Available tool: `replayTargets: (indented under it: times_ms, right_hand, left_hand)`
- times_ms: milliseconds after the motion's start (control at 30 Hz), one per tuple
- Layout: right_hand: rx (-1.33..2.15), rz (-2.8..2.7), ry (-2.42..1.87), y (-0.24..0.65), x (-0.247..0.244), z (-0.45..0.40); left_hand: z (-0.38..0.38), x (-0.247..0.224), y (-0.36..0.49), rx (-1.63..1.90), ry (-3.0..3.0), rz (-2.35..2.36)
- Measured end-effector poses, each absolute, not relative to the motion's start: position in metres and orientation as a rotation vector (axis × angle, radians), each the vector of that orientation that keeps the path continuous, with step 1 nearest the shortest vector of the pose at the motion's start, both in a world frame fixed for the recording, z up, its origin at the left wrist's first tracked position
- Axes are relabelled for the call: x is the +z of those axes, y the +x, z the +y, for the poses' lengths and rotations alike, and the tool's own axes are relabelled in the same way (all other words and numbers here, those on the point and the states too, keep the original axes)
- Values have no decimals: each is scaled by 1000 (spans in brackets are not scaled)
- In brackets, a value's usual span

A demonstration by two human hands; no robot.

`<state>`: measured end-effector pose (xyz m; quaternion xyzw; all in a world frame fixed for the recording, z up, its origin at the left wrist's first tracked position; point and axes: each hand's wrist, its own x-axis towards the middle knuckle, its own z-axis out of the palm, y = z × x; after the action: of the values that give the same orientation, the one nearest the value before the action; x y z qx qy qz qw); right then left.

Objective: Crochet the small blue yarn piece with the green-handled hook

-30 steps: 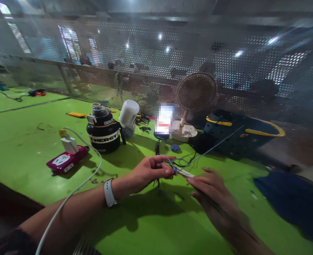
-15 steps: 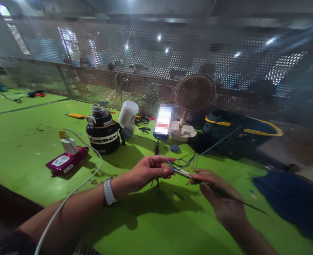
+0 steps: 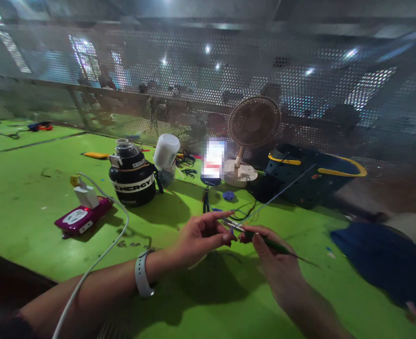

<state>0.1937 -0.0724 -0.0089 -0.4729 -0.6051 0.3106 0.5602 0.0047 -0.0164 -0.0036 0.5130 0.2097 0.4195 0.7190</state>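
Note:
Over the green table, my left hand (image 3: 203, 238) pinches a small blue piece of yarn work (image 3: 232, 230) at its fingertips, with the index finger stretched out above it. My right hand (image 3: 276, 259) is closed around a thin tool with a dark green handle (image 3: 271, 242) and a light metal tip. That tip meets the yarn between the two hands. A strand of blue yarn (image 3: 285, 189) runs up to the right toward the dark basket (image 3: 300, 181). Behind the hands lies a small blue yarn ball (image 3: 228, 195).
A lit phone (image 3: 213, 160) on a stand and a fan (image 3: 253, 122) are at the back. To the left are a black jug (image 3: 132, 181), a white bottle (image 3: 166, 150) and a purple power strip (image 3: 83, 219) with a white cable. Dark blue cloth (image 3: 380, 263) lies right.
My right hand has moved left, closer to my left hand, and the tool's handle now shows more. My left fingers have spread a little. The whole view has shifted slightly.

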Motion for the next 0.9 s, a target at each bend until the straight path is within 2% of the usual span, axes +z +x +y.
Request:
replayTargets:
  times_ms: [133,267,467,733,900]
  right_hand:
    - [136,-1791,-1009,190,0,-78]
    - [-157,-1979,-946,190,0,-77]
    - [-185,-1994,-942,188,1,-77]
    - [-218,-1928,-940,192,-4,-75]
    - [-171,-1845,-960,194,-7,-76]
  left_hand:
    - [-24,-7,8,1033,1233,526]
    - [-28,-6,9,1075,1381,581]
    - [-30,-5,11,1106,1455,625]
    - [-32,-5,13,1062,1276,596]
    - [-26,-5,9,1052,1469,675]
